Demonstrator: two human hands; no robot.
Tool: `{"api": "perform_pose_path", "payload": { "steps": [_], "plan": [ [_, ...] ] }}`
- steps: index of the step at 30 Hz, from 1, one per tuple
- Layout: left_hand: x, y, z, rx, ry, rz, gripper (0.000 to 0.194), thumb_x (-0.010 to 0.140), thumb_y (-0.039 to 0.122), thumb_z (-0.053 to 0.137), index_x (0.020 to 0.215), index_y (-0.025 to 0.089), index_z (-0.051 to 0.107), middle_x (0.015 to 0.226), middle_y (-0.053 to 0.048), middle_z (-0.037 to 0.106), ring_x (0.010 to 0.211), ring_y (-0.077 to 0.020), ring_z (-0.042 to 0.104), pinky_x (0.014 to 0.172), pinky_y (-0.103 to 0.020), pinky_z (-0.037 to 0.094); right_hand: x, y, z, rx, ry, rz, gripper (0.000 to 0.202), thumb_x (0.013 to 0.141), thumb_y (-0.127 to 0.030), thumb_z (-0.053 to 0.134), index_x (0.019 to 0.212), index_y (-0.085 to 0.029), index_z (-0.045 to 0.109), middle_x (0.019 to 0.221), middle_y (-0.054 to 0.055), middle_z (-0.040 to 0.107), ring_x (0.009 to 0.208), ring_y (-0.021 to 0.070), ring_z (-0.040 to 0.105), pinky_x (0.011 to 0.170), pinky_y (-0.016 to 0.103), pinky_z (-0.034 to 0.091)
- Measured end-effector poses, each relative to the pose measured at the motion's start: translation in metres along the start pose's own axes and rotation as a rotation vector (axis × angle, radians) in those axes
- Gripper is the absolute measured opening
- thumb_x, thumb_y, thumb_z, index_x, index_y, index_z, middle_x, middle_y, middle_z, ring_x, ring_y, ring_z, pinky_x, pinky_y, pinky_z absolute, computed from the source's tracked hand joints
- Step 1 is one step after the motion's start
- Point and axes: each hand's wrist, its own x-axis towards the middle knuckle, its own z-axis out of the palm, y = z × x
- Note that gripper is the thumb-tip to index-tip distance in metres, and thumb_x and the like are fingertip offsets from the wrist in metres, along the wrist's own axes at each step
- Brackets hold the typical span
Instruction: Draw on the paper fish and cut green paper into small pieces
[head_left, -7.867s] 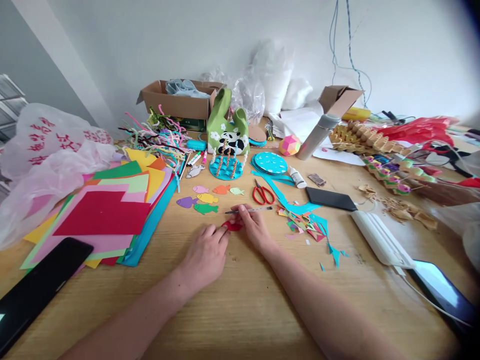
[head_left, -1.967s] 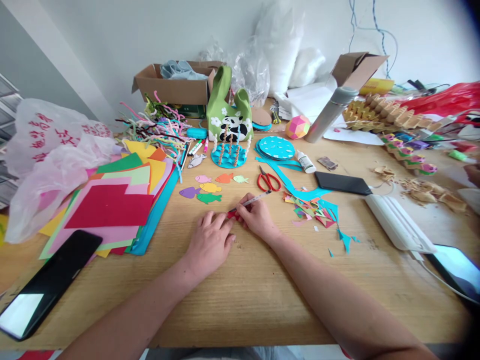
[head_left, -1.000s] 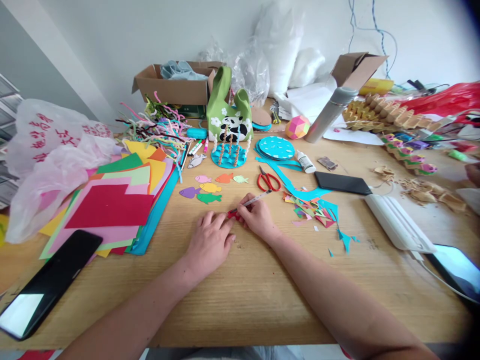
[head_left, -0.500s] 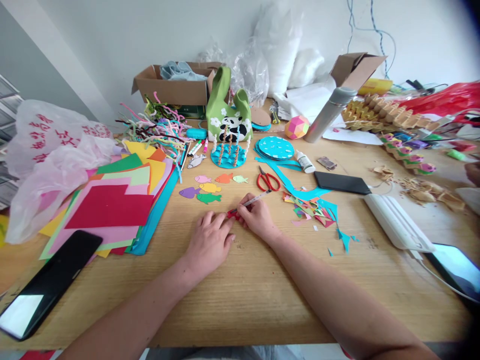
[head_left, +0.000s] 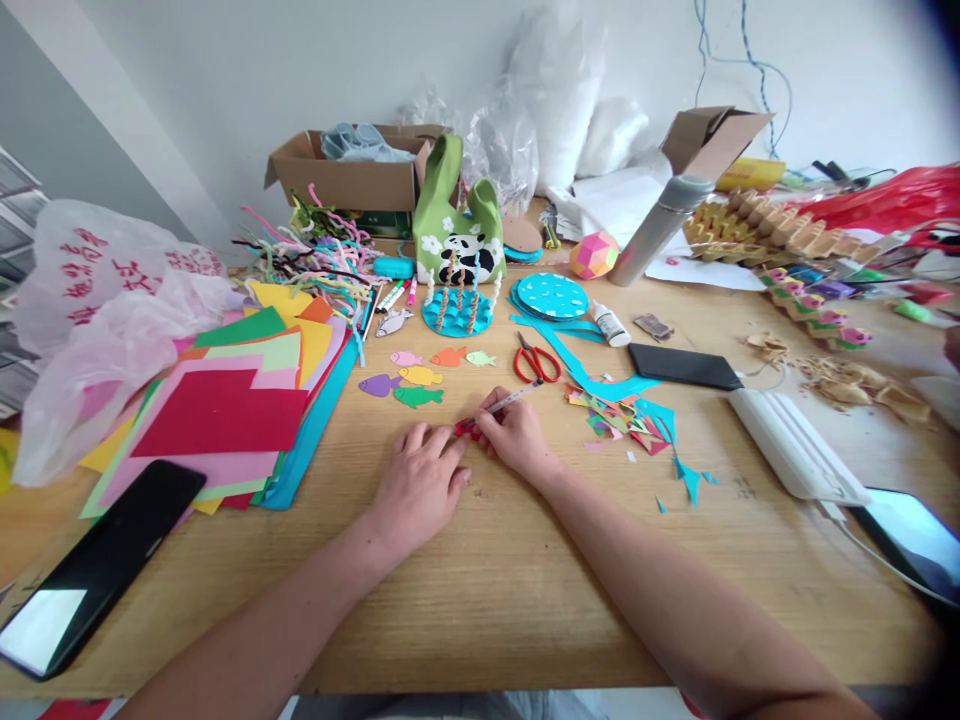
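My right hand [head_left: 514, 435] is closed round a pen [head_left: 516, 395] with a pale barrel, its tip on a small red paper piece [head_left: 466, 427]. Flat on the table, my left hand [head_left: 424, 475] has its fingers stretched out, the fingertips at the red piece's near left edge. Both hands partly cover that piece, so its full outline is hidden. Just beyond lie several paper fish in different colours, among them a green fish [head_left: 418, 397] and a purple fish [head_left: 379, 385]. Red-handled scissors [head_left: 537, 360] rest beyond my right hand.
Coloured sheets [head_left: 217, 410] and a black phone [head_left: 105, 570] lie at left. Paper scraps [head_left: 622, 420], a glue bottle [head_left: 611, 325] and a white power bank [head_left: 795, 445] are at right. A blue disc with twisted stems [head_left: 457, 315] stands before a green panda bag [head_left: 461, 230].
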Motion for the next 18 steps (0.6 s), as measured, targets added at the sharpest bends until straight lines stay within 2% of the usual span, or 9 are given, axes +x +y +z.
{"api": "perform_pose_path", "payload": {
  "steps": [10,18],
  "plan": [
    [-0.0001,-0.0001,0.0009,-0.012,0.005,-0.003,0.035,0.091,0.029,0.051,0.125,0.024,0.057,0.119,-0.009,0.058,0.108,-0.0274,0.046,0.094,-0.046,0.04,0.0004,0.0004,0.0004,-0.048,0.002,-0.019,0.004,0.074,-0.018,0.051,0.072,-0.02,0.048,0.048,-0.005,0.055,0.037,0.0105,0.051,0.037,0.019,0.036],
    [-0.0002,-0.0001,0.0005,-0.005,0.006,0.003,0.036,0.092,0.03,0.051,0.126,0.023,0.056,0.12,-0.008,0.058,0.108,-0.0274,0.046,0.094,-0.046,0.04,-0.0006,-0.0003,0.0001,0.009,0.001,0.004,0.004,0.074,-0.019,0.051,0.072,-0.021,0.047,0.049,-0.005,0.055,0.036,0.0101,0.049,0.035,0.018,0.035]
  ]
}}
